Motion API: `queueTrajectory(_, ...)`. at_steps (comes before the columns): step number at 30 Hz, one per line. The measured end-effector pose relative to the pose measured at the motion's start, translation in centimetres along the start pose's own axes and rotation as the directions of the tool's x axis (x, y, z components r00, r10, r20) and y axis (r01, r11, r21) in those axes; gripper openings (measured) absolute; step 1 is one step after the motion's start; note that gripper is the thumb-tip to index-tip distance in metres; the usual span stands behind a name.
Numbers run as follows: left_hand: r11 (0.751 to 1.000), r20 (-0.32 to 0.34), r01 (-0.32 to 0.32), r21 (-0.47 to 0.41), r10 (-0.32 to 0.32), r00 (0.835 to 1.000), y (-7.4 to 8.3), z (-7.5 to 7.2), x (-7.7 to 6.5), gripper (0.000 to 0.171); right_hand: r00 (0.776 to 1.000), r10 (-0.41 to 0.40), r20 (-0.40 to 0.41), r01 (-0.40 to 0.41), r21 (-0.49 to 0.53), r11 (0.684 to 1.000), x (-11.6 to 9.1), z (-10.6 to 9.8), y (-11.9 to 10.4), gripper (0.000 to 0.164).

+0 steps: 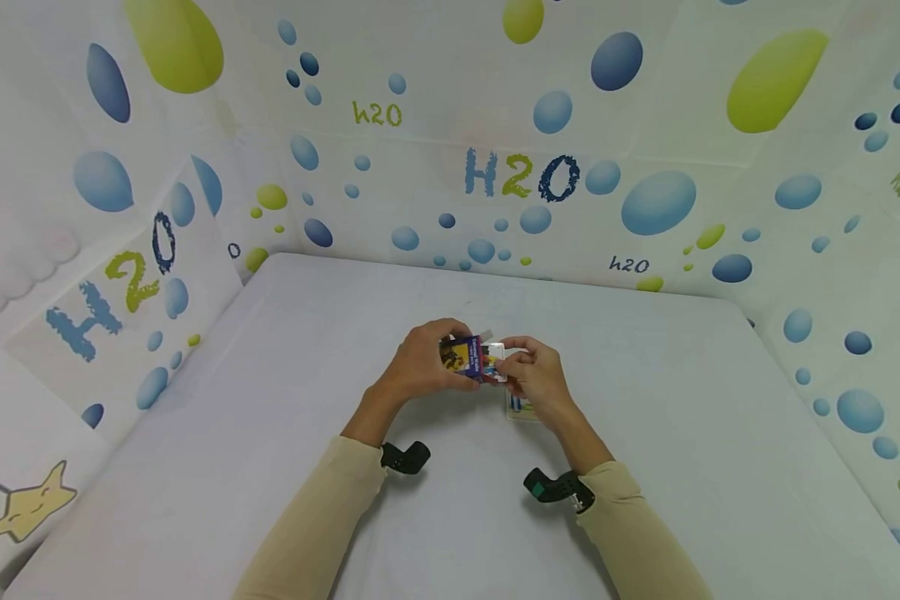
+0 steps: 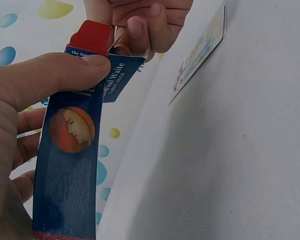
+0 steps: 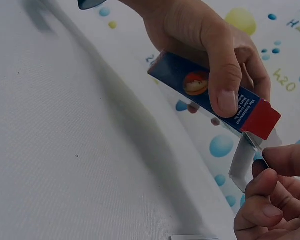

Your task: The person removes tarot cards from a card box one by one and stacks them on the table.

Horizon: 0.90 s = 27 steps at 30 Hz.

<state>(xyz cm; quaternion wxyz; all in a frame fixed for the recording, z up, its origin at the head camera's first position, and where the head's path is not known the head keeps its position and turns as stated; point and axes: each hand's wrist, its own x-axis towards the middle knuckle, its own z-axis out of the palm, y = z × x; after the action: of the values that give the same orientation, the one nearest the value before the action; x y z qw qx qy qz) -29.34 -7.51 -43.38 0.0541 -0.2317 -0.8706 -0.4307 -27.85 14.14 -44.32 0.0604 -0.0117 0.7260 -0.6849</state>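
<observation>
My left hand [image 1: 427, 362] grips a blue tarot deck box [image 1: 461, 357] above the table, its thumb along the narrow side with a round face picture. The box's end is open: a red side flap [image 3: 264, 121] stands out and the lid flap [image 2: 124, 75] is folded back. At that open end my right hand [image 1: 536, 375] pinches a colourful card [image 1: 493, 363] between thumb and fingers. In the right wrist view only a thin edge shows there, so whether it is one card or several I cannot tell. Beneath the right hand lies a small card stack [image 1: 521, 408], partly hidden.
A white-covered table [image 1: 450, 517] spreads around the hands. Behind it hangs a white backdrop [image 1: 435, 200] with blue and green drops and H2O lettering. Dark wrist camera mounts [image 1: 405, 458] sit at both cuffs, close above the table.
</observation>
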Motion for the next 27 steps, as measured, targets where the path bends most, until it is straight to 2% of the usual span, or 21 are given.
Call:
queueTrajectory(8,0.999,0.023,-0.014,0.037,0.014,1.000,-0.26,-0.14,0.10,0.066,0.999,-0.005,-0.041,0.003,-0.033,0.999,0.13,-0.11,0.14,0.037)
queueTrajectory(13,0.999,0.042,0.013,0.050,-0.015,0.999,-0.46,-0.20,0.08,0.068,0.997,0.008,-0.071,-0.011,-0.045,0.999,0.23,-0.21,0.10,0.034)
queueTrajectory(16,0.999,0.046,0.027,0.047,-0.029,0.998,-0.55,-0.21,0.09,0.069,0.996,0.009,-0.084,-0.013,-0.041,0.999,0.27,-0.34,0.15,0.038)
queueTrajectory(21,0.998,0.038,0.040,0.050,-0.042,0.998,-0.42,-0.26,0.06,0.070,0.996,-0.026,-0.083,0.022,-0.037,0.999,0.33,-0.62,0.26,0.046)
queueTrajectory(27,0.995,0.032,0.062,0.077,-0.064,0.997,-0.24,-0.34,0.03,0.073,0.993,-0.070,-0.100,0.067,-0.035,0.997,0.53,-0.80,0.48,0.041)
